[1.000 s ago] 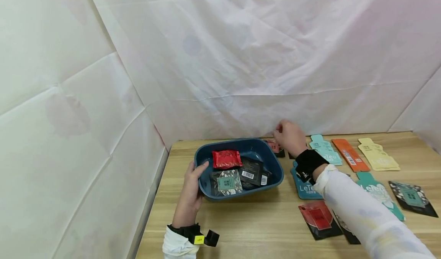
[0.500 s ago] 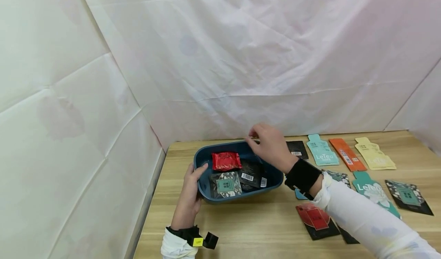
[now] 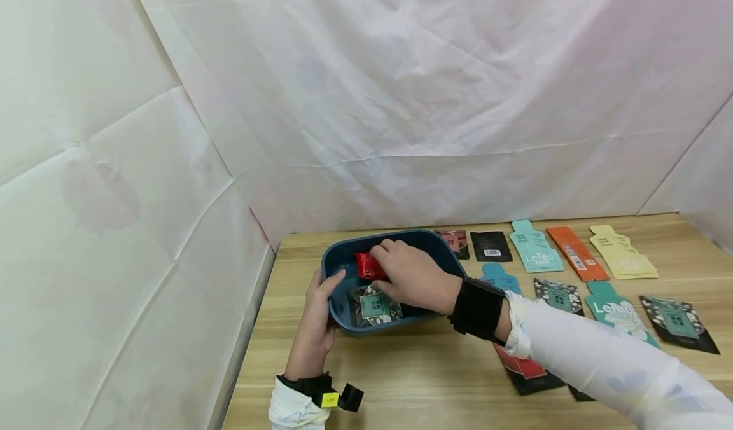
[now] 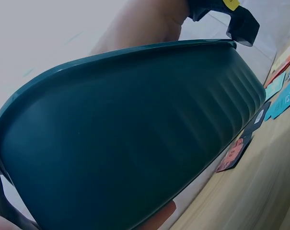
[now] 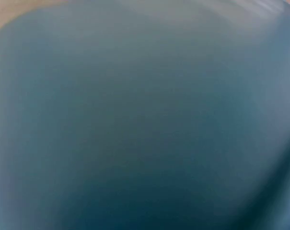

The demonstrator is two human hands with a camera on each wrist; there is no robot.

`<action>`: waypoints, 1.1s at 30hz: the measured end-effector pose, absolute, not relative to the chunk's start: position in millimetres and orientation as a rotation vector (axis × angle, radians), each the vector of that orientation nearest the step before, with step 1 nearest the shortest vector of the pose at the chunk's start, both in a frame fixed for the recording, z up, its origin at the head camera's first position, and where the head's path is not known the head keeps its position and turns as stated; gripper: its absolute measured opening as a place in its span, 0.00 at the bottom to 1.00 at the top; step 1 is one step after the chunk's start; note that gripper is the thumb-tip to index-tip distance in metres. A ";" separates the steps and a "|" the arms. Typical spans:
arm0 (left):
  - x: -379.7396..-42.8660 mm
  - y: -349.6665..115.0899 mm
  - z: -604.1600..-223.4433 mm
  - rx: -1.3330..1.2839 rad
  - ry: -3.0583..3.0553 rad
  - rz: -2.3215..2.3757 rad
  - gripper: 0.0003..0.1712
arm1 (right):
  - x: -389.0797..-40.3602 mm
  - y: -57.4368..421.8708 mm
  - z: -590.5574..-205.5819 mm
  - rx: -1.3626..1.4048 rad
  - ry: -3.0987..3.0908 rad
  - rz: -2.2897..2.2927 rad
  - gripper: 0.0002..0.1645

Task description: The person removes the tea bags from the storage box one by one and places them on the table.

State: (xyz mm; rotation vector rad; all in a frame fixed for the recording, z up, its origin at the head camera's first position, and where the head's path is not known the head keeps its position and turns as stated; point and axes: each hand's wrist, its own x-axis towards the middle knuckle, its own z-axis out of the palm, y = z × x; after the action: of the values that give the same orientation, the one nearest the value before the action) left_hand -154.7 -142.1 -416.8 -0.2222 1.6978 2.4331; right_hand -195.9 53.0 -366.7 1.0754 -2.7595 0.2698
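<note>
a: what do we have for the left hand (image 3: pixel 317 319)?
b: we see it gripping the left end of the tub (image 3: pixel 343 242), thumb over the rim, fingers curled round the outside. whether the tub rests on the tabletop (image 3: pixel 401 385) we can't tell.
a: and the right hand (image 3: pixel 420 277)?
b: reaching into the tub, fingers bent, right at the red packet (image 3: pixel 368 266). we can't tell how far apart they are or if they've got hold of anything; right wrist view is just blue blur.
a: what else is in the tub?
b: we have the green-label packet (image 3: pixel 375 306) lying in front of the red one, just below the right thumb.
a: outside it?
b: right of the tub at the back we log a black packet (image 3: pixel 490 247), light teal packet (image 3: pixel 536 249), orange packet (image 3: pixel 577 254) and yellow packet (image 3: pixel 625 252), in a row.
a: nearer us?
b: a blue packet (image 3: pixel 501 276) beside the tub, partly hidden by the right arm.
</note>
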 end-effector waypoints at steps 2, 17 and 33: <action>-154.2 -141.8 -416.1 -0.220 1.690 2.429 0.34 | -195.7 51.9 -369.9 1.115 -2.805 0.244 0.32; -151.6 -143.4 -414.5 -0.168 1.671 2.385 0.34 | -194.6 61.4 -379.1 1.231 -2.742 0.111 0.18; -150.3 -154.3 -411.5 -0.188 1.677 2.431 0.38 | -205.3 88.4 -338.6 1.085 -2.677 1.006 0.21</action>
State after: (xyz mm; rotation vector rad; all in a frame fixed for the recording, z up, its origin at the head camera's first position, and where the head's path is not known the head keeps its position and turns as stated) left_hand -150.3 -154.3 -411.5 -0.1880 1.6768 2.4314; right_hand -205.3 88.4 -338.6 1.0846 -2.6774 1.0060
